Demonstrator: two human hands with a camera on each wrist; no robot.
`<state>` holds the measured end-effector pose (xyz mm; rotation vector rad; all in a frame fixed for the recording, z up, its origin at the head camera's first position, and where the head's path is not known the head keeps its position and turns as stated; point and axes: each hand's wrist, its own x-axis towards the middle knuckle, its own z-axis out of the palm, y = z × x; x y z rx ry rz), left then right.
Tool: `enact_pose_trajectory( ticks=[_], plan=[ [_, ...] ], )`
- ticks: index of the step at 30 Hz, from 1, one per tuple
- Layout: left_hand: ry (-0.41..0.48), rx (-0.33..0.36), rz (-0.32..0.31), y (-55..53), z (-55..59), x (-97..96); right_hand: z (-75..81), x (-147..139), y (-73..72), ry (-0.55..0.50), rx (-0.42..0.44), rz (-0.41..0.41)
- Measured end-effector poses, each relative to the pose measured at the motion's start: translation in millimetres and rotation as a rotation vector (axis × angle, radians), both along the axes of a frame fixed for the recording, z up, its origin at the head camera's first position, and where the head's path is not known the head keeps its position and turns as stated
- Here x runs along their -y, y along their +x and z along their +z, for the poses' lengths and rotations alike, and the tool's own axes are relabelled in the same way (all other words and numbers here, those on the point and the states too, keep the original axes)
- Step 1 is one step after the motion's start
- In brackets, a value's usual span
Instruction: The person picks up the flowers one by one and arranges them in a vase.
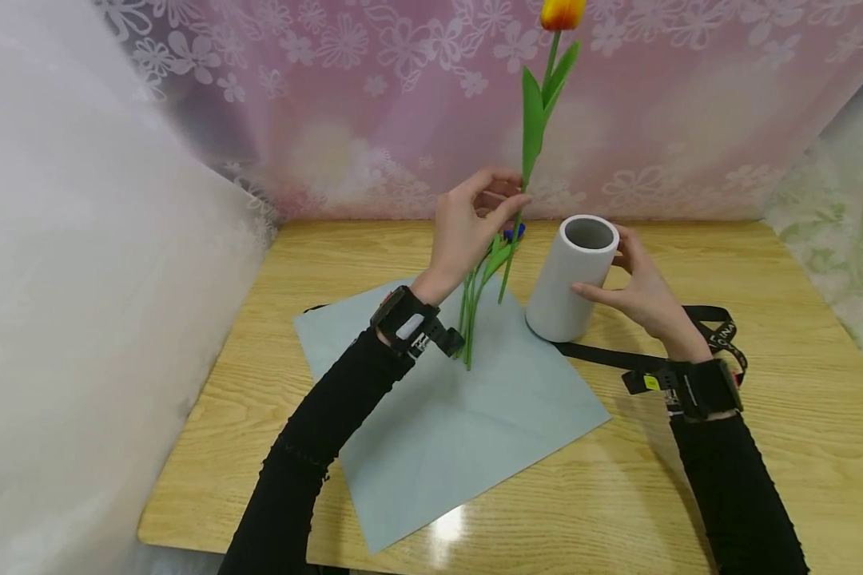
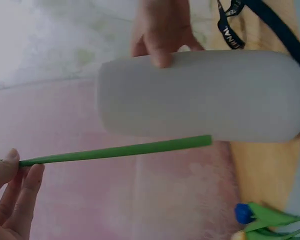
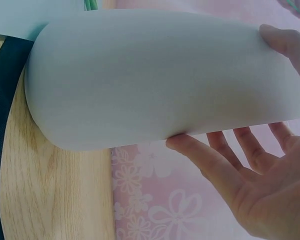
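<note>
Tulip's (image 1: 530,132) pinched by L hand (image 1: 469,225), vase (image 1: 562,295) gripped by R hand (image 1: 642,294), both nr table's (image 1: 805,343) far edge. Stem end (image 1: 503,290) shd prob be raised above vase mouth (image 1: 589,233), base kept steady.

Head view bright; glare on table (image 1: 546,511) near front; wrist views dimmer, hazier.
</note>
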<state>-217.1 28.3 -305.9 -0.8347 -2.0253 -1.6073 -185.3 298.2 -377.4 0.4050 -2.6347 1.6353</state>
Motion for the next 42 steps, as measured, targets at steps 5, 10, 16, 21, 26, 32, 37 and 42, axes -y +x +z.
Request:
enact_pose_trajectory(
  ticks=[5, 10, 16, 21, 26, 32, 37, 42],
  plan=[
    [0.123, -0.077, -0.034, -3.7, 29.6, -12.1, -0.1, -1.1, -0.1, -0.010, 0.000, -0.002],
    [0.192, -0.172, -0.048, -7.8, 56.2, -26.7, -1.0, -0.8, -0.3, -0.007, -0.003, -0.003],
    [0.175, -0.243, -0.066, -13.6, 70.7, -48.0, -1.4, 0.6, -2.0, -0.016, 0.006, 0.003],
    [0.102, -0.186, -0.093, -17.0, 57.9, -67.3, -1.0, 0.8, -3.1, -0.009, 0.011, 0.007],
    [-0.111, -0.123, -0.075, -16.6, 36.8, -81.1, -1.0, -1.8, -3.4, 0.002, 0.014, 0.006],
    [-0.319, -0.024, -0.096, -10.8, 21.1, -84.8, -1.7, -3.7, -4.0, 0.008, 0.027, 0.013],
    [-0.419, 0.000, -0.106, -5.6, 14.9, -88.4, -0.8, -5.3, -3.6, 0.011, 0.032, 0.015],
    [-0.490, 0.048, -0.096, -0.4, 7.3, -89.5, -1.4, -4.9, -3.1, 0.010, 0.023, 0.022]
  ],
)
